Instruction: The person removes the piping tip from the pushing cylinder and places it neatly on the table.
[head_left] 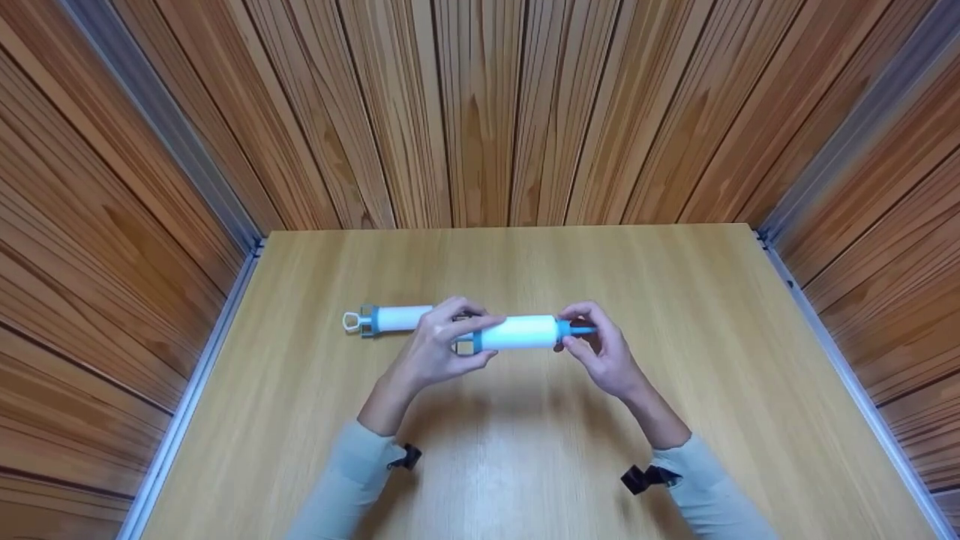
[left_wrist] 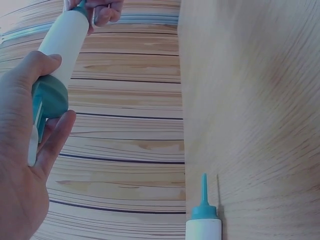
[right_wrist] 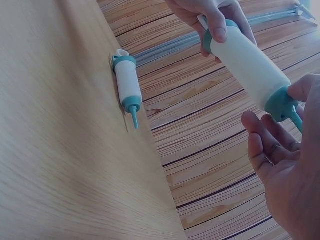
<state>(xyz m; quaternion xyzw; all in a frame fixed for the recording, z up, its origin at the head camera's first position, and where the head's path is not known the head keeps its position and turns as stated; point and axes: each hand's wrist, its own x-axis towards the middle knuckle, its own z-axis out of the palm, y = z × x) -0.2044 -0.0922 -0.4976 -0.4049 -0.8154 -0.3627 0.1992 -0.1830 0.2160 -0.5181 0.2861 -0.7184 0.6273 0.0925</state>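
A white icing syringe (head_left: 525,331) with teal ends is held up level above the table, its thin teal nozzle (head_left: 583,330) pointing right. My left hand (head_left: 439,341) grips the teal collar at its handle end, thumb and fingers on opposite sides. At the other end, the fingers and thumb of my right hand (head_left: 606,356) pinch the teal nozzle cap (right_wrist: 280,104). The plunger handle is mostly hidden behind my left palm. A second, matching syringe (head_left: 401,319) lies on the table beyond my left hand, its pale loop handle (head_left: 351,322) to the left.
The wooden table (head_left: 517,465) stretches out beneath both arms. Wood-plank walls (head_left: 480,112) rise at the back and sides, with metal rails (head_left: 187,405) along the side edges. Each sleeve carries a black wrist mount (head_left: 637,480).
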